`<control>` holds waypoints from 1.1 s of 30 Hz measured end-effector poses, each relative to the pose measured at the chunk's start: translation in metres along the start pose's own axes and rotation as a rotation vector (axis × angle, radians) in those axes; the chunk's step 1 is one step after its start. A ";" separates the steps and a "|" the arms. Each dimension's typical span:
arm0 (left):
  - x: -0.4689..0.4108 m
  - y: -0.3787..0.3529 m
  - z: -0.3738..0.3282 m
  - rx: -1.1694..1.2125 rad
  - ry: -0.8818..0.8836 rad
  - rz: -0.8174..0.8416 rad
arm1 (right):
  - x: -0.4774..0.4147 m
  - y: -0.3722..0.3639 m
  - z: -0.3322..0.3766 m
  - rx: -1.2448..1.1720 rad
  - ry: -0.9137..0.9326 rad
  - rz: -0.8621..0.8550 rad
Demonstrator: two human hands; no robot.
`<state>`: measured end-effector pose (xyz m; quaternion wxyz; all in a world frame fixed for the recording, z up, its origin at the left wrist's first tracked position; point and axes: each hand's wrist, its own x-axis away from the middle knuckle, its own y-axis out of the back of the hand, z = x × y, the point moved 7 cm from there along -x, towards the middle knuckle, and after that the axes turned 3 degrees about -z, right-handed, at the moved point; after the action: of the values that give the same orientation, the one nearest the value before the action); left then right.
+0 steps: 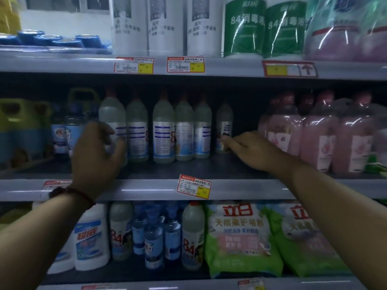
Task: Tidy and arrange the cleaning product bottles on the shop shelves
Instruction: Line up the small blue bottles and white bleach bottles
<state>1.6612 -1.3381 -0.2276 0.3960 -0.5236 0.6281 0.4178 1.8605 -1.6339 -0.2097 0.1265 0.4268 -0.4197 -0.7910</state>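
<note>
Left grip (96, 151) curls round a smooth translucent plastic bottle (112, 114) on the glossy grey shelf (146, 189); right grip (249, 147) pinches a lone rounded bottle (224, 120).

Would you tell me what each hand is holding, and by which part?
The left hand grips the leftmost clear bottle around its lower body; the right hand pinches the lone bottle low on its label.

Left hand (98, 151) grips bottle (112, 114), right hand (249, 149) touches another (225, 120)

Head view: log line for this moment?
place: middle shelf | left hand: grips left-end bottle | right hand: fingers touch lone bottle, grip unclear
</note>
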 end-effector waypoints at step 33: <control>0.030 -0.163 -0.121 0.241 -0.056 0.568 | -0.005 0.055 0.003 -0.311 -0.237 -0.486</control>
<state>1.8113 -1.4782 -0.2327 0.3398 -0.2648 0.7830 0.4487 1.8525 -1.6638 -0.1636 -0.0525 0.3948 -0.1909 -0.8972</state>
